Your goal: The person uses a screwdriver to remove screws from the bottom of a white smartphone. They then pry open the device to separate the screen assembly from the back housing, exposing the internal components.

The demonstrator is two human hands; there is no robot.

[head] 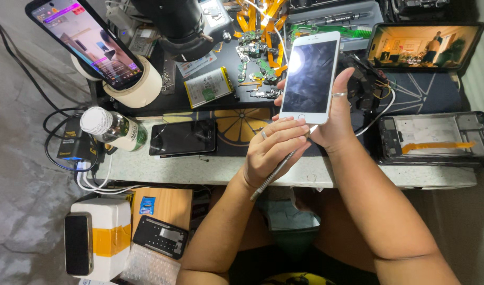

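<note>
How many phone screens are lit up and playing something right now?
2: a phone propped on the tape roll at top left, and another lying sideways at top right. The white phone being held is dark.

One view only — head cam, so nothing overlaps with a second angle. You're looking steeply down over your own forearms, which enter from the bottom edge. Close range: right hand point(334, 124) and left hand point(271, 150) sit just right of frame centre. The workbench point(200, 171) spans the upper half — floor shows along the left edge and bottom.
</note>
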